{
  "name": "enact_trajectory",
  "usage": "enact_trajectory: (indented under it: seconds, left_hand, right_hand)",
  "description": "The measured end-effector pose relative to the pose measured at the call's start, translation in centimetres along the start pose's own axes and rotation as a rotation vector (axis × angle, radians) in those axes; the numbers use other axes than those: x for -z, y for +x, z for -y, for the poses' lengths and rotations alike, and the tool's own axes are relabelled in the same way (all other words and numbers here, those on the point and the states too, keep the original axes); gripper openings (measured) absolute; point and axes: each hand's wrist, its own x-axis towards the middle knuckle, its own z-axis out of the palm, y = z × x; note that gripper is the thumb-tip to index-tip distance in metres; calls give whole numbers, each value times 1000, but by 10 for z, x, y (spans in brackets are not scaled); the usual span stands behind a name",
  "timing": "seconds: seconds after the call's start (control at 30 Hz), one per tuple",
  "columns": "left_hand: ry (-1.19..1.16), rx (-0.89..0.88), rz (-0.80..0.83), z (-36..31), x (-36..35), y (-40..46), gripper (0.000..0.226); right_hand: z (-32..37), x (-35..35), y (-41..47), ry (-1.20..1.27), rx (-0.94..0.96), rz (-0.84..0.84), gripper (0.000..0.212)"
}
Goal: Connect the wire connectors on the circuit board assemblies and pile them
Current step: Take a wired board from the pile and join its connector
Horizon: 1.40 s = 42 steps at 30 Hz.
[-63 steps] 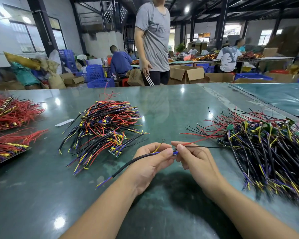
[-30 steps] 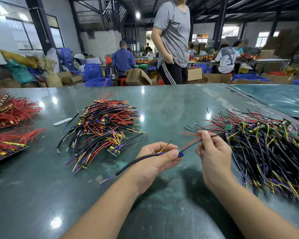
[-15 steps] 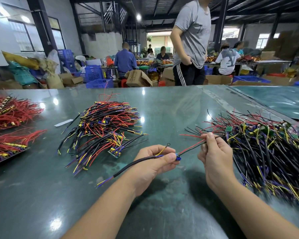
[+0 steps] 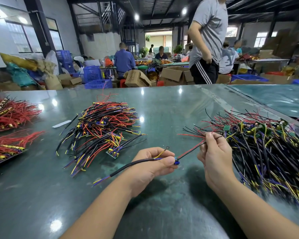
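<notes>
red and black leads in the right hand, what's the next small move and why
Probably release the red and black leads from the right hand and let the left hand, which pinches the assembly at its blue connector, carry it to the pile on the left. The connector already looks joined, though it is too small to confirm.

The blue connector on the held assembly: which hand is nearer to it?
Left. The left hand pinches the blue connector at its fingertips; the right hand grips the red and black leads farther along.
</notes>
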Motion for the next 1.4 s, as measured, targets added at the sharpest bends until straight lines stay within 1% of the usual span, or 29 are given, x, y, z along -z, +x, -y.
enact_trajectory:
  seconds: [0.17, 0.3, 0.47, 0.5, 0.6, 0.73, 0.83, 1.0, 1.17, 1.4]
  left_hand:
    - [7, -2, 8, 0, 0, 0, 7]
    - [7, 1, 12, 0, 1, 0, 6]
    - [2, 2, 18, -1, 1, -1, 19]
    - [7, 4, 18, -1, 1, -1, 19]
    - [30, 10, 7, 0, 1, -1, 7]
    - [32, 8, 2, -1, 1, -2, 6]
    - [26, 3, -2, -2, 1, -2, 6]
    - [31, -1, -13, -2, 2, -2, 6]
    - [47, 2, -8, -2, 2, -1, 6]
    - [47, 3, -4, -2, 1, -1, 6]
  right_hand:
    - [1, 1, 1, 0, 2, -14, 18]
    - [1, 3, 1, -57, 30, -35, 24]
    - [0, 5, 2, -102, 68, -41, 29]
    - [-1, 6, 4, -117, 80, -47, 29]
    - [-4, 9, 10, -218, 137, -63, 27]
    - [-8, 14, 15, -356, 206, -65, 22]
    - [-7, 14, 14, -338, 188, -80, 24]
    - [-1, 11, 10, -265, 157, -114, 34]
    - [1, 10, 9, -196, 109, -107, 34]
    - [-3, 10, 11, -275, 176, -145, 34]
